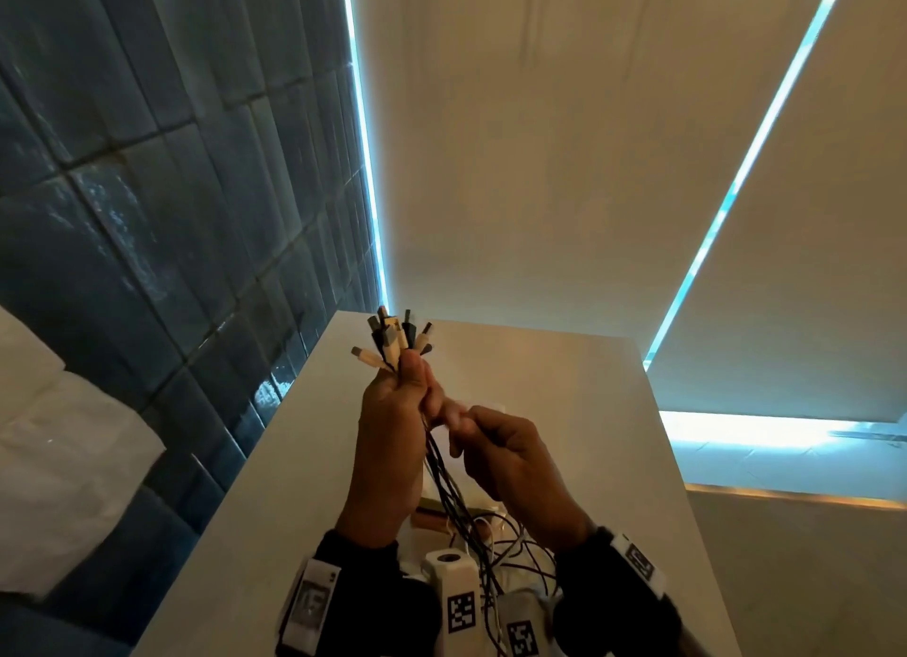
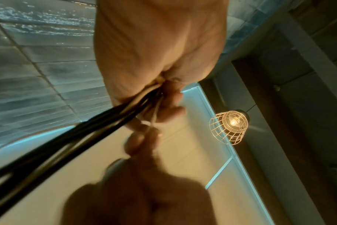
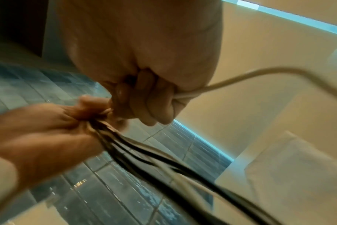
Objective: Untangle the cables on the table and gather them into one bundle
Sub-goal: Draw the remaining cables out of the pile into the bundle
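The left hand [image 1: 392,411] grips the cable bundle [image 1: 444,480] above the white table [image 1: 564,411], connector plugs [image 1: 392,335] fanning toward 12 o'clock. The right hand [image 1: 510,455], at 3 o'clock of it, is curled around a white cable [image 3: 240,79]. Loose cables [image 1: 515,543] lie on the table below. Blue tiled wall [image 1: 147,190] at 9 o'clock; a caged lamp [image 2: 229,126] hangs overhead.

A wall of glossy dark blue rectangular tiles [image 1: 147,205] stands on the left. Beside it hang 2 beige roller blinds [image 1: 515,141], with cold blue daylight at their edges. A lit bulb glows in a golden wire-cage pendant lamp [image 2: 229,127]. The white table top [image 1: 564,386] is smooth.
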